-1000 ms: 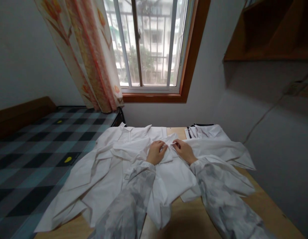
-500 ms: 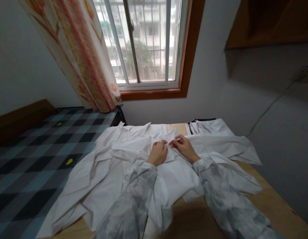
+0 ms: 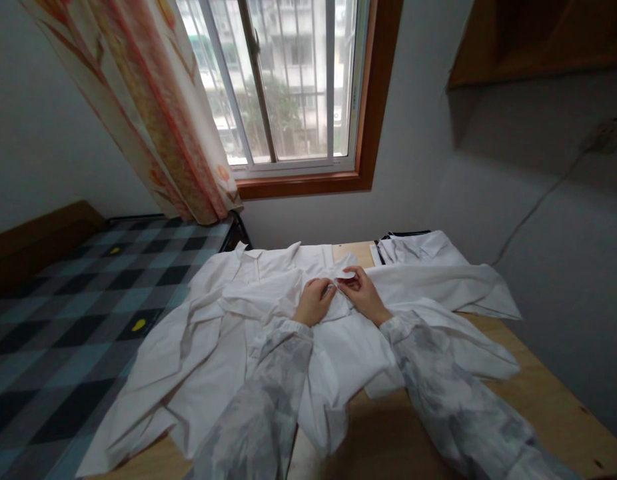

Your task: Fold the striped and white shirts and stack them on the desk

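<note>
A large white garment [image 3: 353, 353] lies spread and creased over a wooden table [image 3: 533, 400]. Near its middle, my left hand [image 3: 315, 301] has its fingers closed on a bit of the white cloth. Close to its right, my right hand [image 3: 361, 293] pinches the same part of the garment, with a small white flap showing at its fingertips. The two hands almost touch. Sleeves of the garment reach out to the right, past my right forearm. Fine detail between the fingertips is too small to make out.
Folded white cloth [image 3: 421, 248] rests on something dark at the table's back right. A checkered bed [image 3: 93, 300] stands on the left, beneath a flowered curtain [image 3: 153, 120]. Behind the table is a window [image 3: 288, 87]; a wooden shelf [image 3: 538, 67] hangs at upper right.
The view has shifted slightly. The fingers of my right hand have lifted and spread a little at the cloth, and the white flap there shows more. My left hand stays on the garment.
</note>
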`<state>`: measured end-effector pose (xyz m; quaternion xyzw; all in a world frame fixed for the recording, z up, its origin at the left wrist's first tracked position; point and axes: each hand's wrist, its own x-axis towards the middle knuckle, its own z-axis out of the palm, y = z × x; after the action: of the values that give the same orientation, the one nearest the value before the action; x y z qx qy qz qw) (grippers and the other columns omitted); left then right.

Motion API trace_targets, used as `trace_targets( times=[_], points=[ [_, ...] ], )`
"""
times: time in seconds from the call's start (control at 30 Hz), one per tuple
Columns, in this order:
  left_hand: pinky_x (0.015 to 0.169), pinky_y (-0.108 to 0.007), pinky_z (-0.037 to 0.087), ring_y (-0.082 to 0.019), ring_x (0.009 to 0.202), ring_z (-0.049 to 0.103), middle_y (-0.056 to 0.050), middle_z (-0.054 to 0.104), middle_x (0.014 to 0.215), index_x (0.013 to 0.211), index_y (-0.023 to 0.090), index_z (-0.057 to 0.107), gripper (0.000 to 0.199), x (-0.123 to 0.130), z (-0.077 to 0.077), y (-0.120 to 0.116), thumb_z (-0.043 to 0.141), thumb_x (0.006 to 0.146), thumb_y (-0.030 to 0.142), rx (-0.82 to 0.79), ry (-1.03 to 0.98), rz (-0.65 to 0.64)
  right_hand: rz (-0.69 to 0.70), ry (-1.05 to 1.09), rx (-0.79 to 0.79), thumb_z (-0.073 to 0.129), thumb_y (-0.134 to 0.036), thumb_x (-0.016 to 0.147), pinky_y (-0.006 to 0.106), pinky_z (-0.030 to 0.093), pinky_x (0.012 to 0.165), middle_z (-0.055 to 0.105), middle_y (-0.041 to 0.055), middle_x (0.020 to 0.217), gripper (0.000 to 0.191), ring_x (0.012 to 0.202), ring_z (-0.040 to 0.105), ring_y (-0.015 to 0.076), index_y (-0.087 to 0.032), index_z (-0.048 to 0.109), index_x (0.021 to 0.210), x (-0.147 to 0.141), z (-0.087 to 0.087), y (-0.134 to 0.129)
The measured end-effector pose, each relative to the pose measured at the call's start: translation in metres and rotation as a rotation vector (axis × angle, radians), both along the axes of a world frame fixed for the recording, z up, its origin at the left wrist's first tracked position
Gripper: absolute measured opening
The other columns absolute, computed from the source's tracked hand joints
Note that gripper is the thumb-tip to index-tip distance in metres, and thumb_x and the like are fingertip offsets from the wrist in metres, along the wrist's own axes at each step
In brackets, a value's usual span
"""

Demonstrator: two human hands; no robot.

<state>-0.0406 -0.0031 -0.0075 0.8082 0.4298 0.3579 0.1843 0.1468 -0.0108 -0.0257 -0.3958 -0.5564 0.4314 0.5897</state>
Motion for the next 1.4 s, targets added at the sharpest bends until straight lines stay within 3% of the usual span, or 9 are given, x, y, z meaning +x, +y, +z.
trace_targets(
  times=[0.23,0.4,0.57,0.67,0.9,1.03,1.2,1.4],
  points=[
    [0.09,-0.034,0.046,-0.02,0.078,0.056,0.001,0.059,0.075,0.082,0.023,0.059,0.021,0.0,-0.002,0.001,0.056,0.103,0.029,0.019,0.015,-0.007,-0.015,-0.064,0.073,0.085,-0.041,0.086,0.034,0.062,0.083,0.078,0.0027,0.102,0.051,0.091,0.077,0.0222,-0.028,0.058,0.126,0.0,-0.003,0.0],
    [0.091,-0.035,0.046,-0.02,0.08,0.057,0.0,0.061,0.076,0.085,0.023,0.061,0.02,0.0,-0.002,0.001,0.056,0.103,0.03,0.013,0.008,-0.004,-0.072,-0.187,0.132,0.084,-0.042,0.088,0.037,0.062,0.086,0.077,0.0041,0.102,0.05,0.092,0.076,0.0235,-0.027,0.059,0.128,-0.001,0.005,-0.007],
    [0.089,-0.034,0.048,-0.021,0.085,0.062,-0.003,0.07,0.085,0.094,0.022,0.07,0.021,-0.001,0.001,0.001,0.057,0.103,0.036,-0.049,-0.074,0.016,-0.162,-0.341,0.234,0.071,-0.027,0.093,0.042,0.06,0.097,0.08,0.006,0.108,0.037,0.096,0.076,0.0248,-0.028,0.06,0.128,-0.002,0.017,-0.017],
    [0.087,-0.033,0.048,-0.02,0.085,0.063,-0.003,0.071,0.086,0.093,0.021,0.071,0.024,-0.001,0.003,0.001,0.057,0.103,0.038,-0.07,-0.101,0.022,-0.21,-0.395,0.277,0.067,-0.022,0.093,0.044,0.059,0.1,0.08,0.0059,0.108,0.038,0.099,0.076,0.0259,-0.028,0.059,0.13,-0.003,0.019,-0.019],
    [0.087,-0.032,0.048,-0.019,0.083,0.062,-0.002,0.069,0.082,0.091,0.02,0.072,0.027,0.0,0.005,-0.002,0.057,0.104,0.038,-0.058,-0.099,0.005,-0.148,-0.431,0.351,0.062,-0.016,0.094,0.041,0.06,0.095,0.08,0.0042,0.114,0.045,0.098,0.076,0.0236,-0.03,0.055,0.136,-0.003,0.017,-0.019],
    [0.09,-0.033,0.048,-0.019,0.084,0.063,-0.002,0.07,0.083,0.095,0.02,0.073,0.025,-0.001,0.005,-0.001,0.058,0.101,0.038,-0.066,-0.125,-0.001,-0.167,-0.588,0.437,0.06,-0.012,0.091,0.042,0.059,0.092,0.078,0.0065,0.114,0.05,0.093,0.072,0.0248,-0.027,0.056,0.138,-0.001,0.019,-0.021],
    [0.085,-0.031,0.05,-0.019,0.085,0.063,-0.003,0.07,0.086,0.089,0.02,0.071,0.037,-0.002,0.003,0.005,0.045,0.105,0.04,-0.199,-0.258,-0.075,-0.142,-0.679,0.487,0.062,-0.017,0.096,0.044,0.058,0.096,0.074,0.0109,0.116,0.047,0.099,0.071,0.028,-0.025,0.055,0.142,-0.001,0.022,-0.024],
    [0.072,-0.027,0.047,-0.017,0.075,0.057,-0.001,0.064,0.077,0.085,0.019,0.069,0.038,-0.001,-0.004,0.008,0.054,0.101,0.051,-0.258,-0.324,-0.062,-0.173,-0.6,0.428,0.058,-0.025,0.103,0.042,0.058,0.093,0.072,0.0083,0.107,0.035,0.096,0.072,0.0268,-0.026,0.055,0.138,-0.003,0.018,-0.021]
  ],
)
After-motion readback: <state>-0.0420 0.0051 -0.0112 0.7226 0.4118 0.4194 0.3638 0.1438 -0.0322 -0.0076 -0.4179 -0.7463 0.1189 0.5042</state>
